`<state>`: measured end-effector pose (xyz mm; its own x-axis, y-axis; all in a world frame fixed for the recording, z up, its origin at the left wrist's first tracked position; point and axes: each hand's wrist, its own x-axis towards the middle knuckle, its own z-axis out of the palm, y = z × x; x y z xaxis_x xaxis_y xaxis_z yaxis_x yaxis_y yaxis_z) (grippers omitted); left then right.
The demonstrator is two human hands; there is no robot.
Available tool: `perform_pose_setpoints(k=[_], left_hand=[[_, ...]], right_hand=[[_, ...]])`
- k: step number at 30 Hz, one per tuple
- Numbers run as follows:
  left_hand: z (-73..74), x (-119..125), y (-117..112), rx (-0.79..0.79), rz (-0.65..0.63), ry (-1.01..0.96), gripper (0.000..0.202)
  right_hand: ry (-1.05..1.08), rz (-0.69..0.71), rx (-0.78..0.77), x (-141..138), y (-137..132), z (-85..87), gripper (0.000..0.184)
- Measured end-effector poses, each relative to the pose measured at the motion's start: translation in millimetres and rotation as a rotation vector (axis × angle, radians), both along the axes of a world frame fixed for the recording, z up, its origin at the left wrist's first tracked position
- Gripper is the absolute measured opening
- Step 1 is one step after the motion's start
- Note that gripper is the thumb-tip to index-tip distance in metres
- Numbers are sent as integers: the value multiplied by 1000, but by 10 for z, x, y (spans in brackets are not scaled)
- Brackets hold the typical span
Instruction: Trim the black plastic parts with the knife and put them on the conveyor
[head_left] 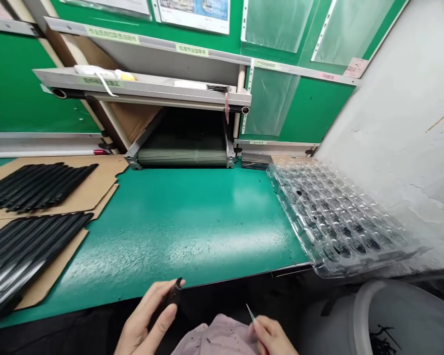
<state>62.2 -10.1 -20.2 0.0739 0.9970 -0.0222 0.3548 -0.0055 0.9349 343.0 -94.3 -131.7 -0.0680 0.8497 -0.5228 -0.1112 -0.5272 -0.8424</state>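
Note:
My left hand (148, 320) sits below the near edge of the green table (192, 217) and grips a small black plastic part (173, 295) between thumb and fingers. My right hand (274, 337) is low at the bottom of the view, over a pinkish cloth (222, 337) on my lap, and pinches a thin pointed blade-like tool (250, 312) whose tip points up and to the left. The two hands are apart, with the tool tip about a hand's width right of the black part.
Two cardboard sheets (96, 190) at the left carry rows of long black strips (33, 185). A stack of clear blister trays (336, 217) lies at the right. A small conveyor (183, 155) runs under a shelf at the back. A grey bin (410, 315) stands at the lower right.

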Motion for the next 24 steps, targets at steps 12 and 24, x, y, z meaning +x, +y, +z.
perform_pose_setpoints(k=[12, 24], left_hand=[[329, 165, 138, 23, -14, -274, 38], [275, -171, 67, 105, -152, -291, 31]], right_hand=[[-173, 104, 665, -540, 979, 1368, 42], [246, 457, 558, -838, 1236, 1663, 32]])
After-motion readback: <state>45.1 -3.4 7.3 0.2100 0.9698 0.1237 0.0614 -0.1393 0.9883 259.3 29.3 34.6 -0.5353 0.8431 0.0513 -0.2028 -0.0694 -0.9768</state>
